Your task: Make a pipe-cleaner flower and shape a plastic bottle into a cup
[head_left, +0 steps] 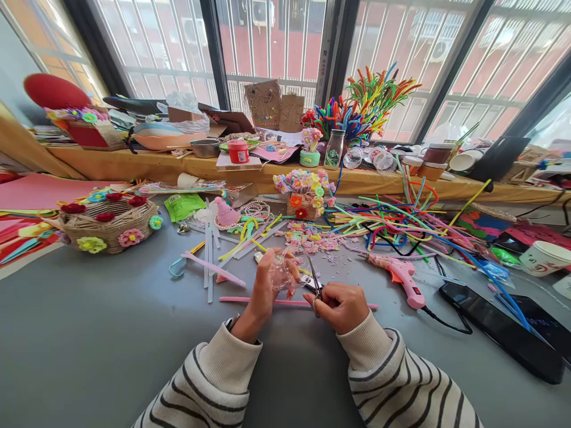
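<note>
My left hand (262, 290) is closed around a clear, crinkled plastic piece (282, 272), perhaps a cup; its exact kind cannot be made out. In my right hand (344, 304) is a pair of scissors (316, 278), the thumb at a handle loop and the dark blades pointing up beside the plastic's right edge. Below both hands a pink pipe cleaner (241, 300) lies across the grey table (134, 333). Pink and white trimmings (303, 238) are scattered just beyond the hands.
A pink glue gun (404, 276) and black phones (499, 330) lie to the right. Tangled pipe cleaners (379, 223) spread behind them. Clear glue sticks (208, 255) lie left of my hands, past them a flower-trimmed basket (109, 229). A cluttered ledge (169, 161) runs below the windows.
</note>
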### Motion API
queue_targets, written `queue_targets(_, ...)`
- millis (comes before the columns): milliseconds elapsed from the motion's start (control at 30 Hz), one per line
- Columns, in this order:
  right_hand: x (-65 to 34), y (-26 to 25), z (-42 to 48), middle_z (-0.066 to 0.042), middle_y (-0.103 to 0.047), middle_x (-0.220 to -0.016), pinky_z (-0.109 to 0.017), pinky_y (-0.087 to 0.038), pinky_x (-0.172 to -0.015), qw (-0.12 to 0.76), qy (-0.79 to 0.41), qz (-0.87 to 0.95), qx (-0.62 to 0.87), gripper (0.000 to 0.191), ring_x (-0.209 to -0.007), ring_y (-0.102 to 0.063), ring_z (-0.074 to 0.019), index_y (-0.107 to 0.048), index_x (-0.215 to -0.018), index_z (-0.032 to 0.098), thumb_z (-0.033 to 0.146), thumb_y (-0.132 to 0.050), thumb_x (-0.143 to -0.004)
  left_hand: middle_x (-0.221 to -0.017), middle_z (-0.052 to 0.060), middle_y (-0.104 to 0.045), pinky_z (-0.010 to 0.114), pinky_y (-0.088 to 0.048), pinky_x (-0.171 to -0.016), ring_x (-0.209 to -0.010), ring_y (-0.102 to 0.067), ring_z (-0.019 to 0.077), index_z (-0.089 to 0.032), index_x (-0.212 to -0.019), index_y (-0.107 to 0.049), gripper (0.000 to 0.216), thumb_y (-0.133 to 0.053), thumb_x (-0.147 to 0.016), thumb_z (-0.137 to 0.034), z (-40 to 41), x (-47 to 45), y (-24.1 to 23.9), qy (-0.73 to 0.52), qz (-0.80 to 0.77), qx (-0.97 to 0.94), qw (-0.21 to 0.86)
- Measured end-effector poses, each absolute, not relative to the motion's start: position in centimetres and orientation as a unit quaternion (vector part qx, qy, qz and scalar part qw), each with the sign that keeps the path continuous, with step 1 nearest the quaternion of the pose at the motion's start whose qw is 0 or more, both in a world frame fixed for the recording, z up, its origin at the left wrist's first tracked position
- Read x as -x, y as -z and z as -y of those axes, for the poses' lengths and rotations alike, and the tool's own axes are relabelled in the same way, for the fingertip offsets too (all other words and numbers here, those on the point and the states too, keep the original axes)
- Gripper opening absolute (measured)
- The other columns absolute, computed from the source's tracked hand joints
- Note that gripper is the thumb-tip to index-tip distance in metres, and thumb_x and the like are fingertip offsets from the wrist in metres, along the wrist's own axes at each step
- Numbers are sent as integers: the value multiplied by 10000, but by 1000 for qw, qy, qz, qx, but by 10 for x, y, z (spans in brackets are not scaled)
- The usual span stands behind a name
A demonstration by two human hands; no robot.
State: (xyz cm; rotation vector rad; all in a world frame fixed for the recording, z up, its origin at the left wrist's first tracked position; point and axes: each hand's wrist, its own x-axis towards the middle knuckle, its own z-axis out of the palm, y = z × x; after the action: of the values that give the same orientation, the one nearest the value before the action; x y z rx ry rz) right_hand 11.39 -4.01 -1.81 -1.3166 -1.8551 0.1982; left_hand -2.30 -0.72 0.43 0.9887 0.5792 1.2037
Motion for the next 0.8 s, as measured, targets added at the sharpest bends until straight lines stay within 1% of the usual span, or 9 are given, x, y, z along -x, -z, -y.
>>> queue_targets(267,-118,19,38,61,-293,-382,-180,-199,-389,408,-65,733,540,406,-362,-251,-37,-304,-356,152,374,-534,-606,-499,-1,-490,194,-296,-312,-348,-402,95,-164,-754,-400,338,-201,-742,-437,7,23,-2,-505,-252,-456,688)
queue_targets(467,-117,21,39,57,-278,-400,-181,-191,-400,414,-43,737,532,388,-382,-236,-42,-304,-372,150,339,-494,-653,-513,21,-526,192,-291,-312,-347,-415,99,-159,-758,-409,357,-182,-750,-435,5,25,-2,-503,-241,-455,694)
queue_targets(533,-117,21,39,58,-279,-402,-179,-193,-402,414,-42,740,529,383,-384,-234,-42,-307,-375,149,333,-491,-656,-512,22,-528,193,-289,-313,-345,-417,99,-156,-756,-417,374,-191,-745,-454,5,25,-2,-501,-237,-453,698)
queue_targets(600,-117,21,38,59,-282,-401,-179,-194,-401,413,-41,738,532,379,-382,-233,-42,-309,-375,150,330,-494,-652,-518,26,-529,202,-303,-326,-351,-427,102,-149,-765,-429,433,-189,-731,-508,5,25,-3,-496,-234,-448,705)
queue_targets(700,-118,21,36,58,-290,-394,-181,-198,-400,419,-37,728,542,381,-378,-237,-44,-312,-372,154,340,-491,-652,-629,58,-560,248,-369,-405,-422,-477,121,-129,-854,-443,569,-191,-674,-606,6,24,-5,-495,-231,-438,714)
queue_targets(800,-119,21,35,56,-294,-380,-188,-202,-406,423,-31,715,556,391,-379,-242,-49,-308,-368,156,355,-478,-658,-874,107,-546,290,-408,-522,-586,-524,159,-138,-1021,-394,624,-268,-642,-618,7,24,-6,-513,-216,-435,708)
